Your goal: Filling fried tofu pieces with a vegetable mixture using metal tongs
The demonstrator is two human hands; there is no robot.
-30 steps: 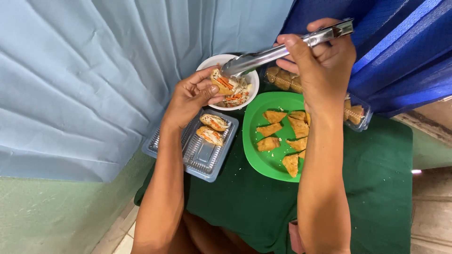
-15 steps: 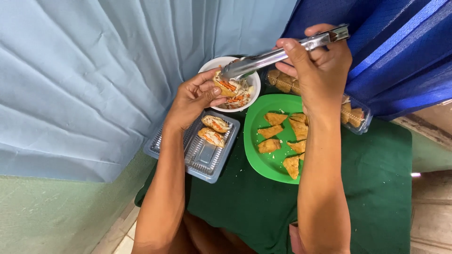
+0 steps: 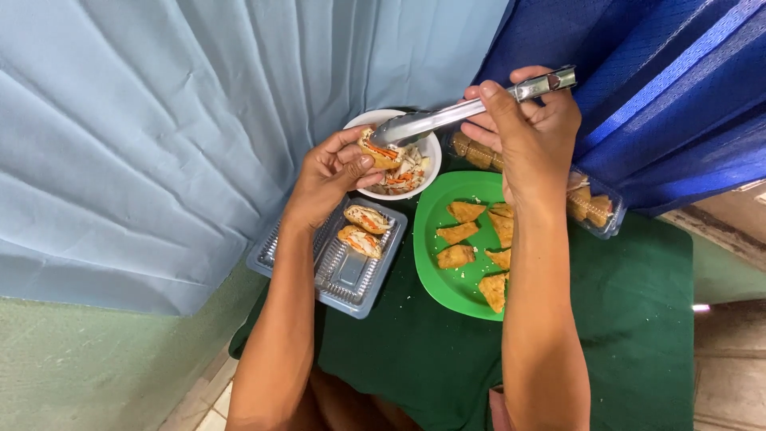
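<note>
Toward the left edge of the green-covered surface (image 3: 638, 319) lies a clear plastic tray (image 3: 335, 275), and two stuffed fried pieces (image 3: 363, 229) sit at its far end, side by side, leaving the rest of the tray bare. Just beyond it, the left hand (image 3: 331, 172) pinches a split, filled fried piece (image 3: 379, 152) between thumb and fingertips, cut side up, right over the white bowl (image 3: 427, 144) of shredded vegetable filling, so that anything dropping would probably land back in the bowl. Metal tongs (image 3: 447, 118) reach down to that piece, their tips at its opening, apparently to pack filling in. The right hand (image 3: 531, 132) is clenched round the tongs' handle end. Below it, the green plate (image 3: 435, 255) carries plain fried pieces (image 3: 471, 239) near the middle of the surface. A clear container (image 3: 594, 209) of more pieces sits by the blue curtain (image 3: 662, 96).
</note>
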